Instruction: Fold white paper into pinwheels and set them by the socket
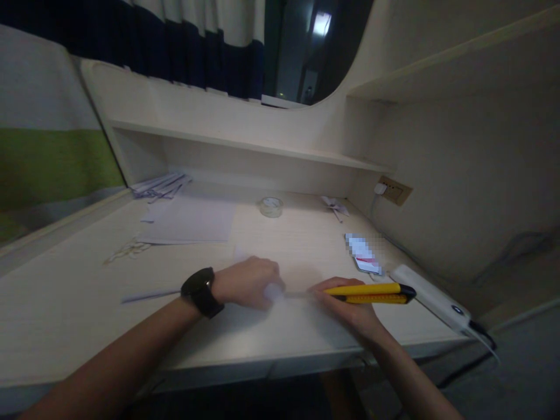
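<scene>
My right hand [345, 303] is closed around a yellow box cutter [371, 290], whose black end points right. A thin blade reaches left from my fingers towards my left hand [251, 283]. That hand, with a black watch on its wrist, is closed on a small piece of white paper [274, 291], partly hidden by its fingers. Blade tip and paper lie close together; whether they touch I cannot tell. A thin rolled paper stick [151, 296] lies on the desk left of the watch. Behind my left hand, a bit of white paper [245, 252] shows.
White sheets [192, 219] and paper strips [161, 185] lie at the back left, near some string [126, 251]. A tape roll [270, 206] sits mid-desk, a paper pinwheel [335, 206] at back right. A phone [363, 254] and white power strip [433, 297] are on the right.
</scene>
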`<state>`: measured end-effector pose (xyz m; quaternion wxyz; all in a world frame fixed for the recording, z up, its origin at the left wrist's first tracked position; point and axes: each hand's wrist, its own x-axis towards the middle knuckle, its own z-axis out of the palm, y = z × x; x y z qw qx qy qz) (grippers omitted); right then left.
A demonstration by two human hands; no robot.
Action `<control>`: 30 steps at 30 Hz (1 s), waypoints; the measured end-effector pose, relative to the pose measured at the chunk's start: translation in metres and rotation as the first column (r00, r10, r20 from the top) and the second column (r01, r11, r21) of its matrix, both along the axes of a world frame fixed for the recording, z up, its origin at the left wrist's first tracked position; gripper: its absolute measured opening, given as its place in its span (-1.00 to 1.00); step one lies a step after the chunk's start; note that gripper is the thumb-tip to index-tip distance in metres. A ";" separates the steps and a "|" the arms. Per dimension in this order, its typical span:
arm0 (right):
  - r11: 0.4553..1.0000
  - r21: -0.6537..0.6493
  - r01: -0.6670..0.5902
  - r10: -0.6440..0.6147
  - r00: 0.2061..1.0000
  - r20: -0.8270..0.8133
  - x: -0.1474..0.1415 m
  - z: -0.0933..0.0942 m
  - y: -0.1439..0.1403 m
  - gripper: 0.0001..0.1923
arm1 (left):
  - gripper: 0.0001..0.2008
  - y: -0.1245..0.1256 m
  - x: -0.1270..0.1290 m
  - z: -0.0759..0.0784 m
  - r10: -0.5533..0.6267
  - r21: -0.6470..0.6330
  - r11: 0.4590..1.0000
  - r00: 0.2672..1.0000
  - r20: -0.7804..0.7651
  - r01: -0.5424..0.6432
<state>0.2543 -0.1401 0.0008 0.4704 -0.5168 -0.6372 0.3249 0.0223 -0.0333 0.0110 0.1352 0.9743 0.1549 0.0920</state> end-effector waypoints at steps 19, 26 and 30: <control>0.998 0.047 0.033 -0.036 0.996 0.081 0.004 -0.006 0.001 -0.85 | -0.75 0.034 -0.069 0.031 0.763 0.073 0.538 0.521 0.383 -0.840; 0.998 0.057 0.025 -0.031 0.993 0.114 0.009 -0.013 0.003 -0.86 | -0.56 0.018 -0.048 -0.001 0.724 -0.302 0.686 0.664 0.187 -0.662; 0.998 0.064 0.018 -0.026 0.991 0.127 0.009 -0.014 0.003 -0.83 | -0.42 0.015 -0.043 0.001 0.799 -0.689 0.517 0.576 0.175 -0.508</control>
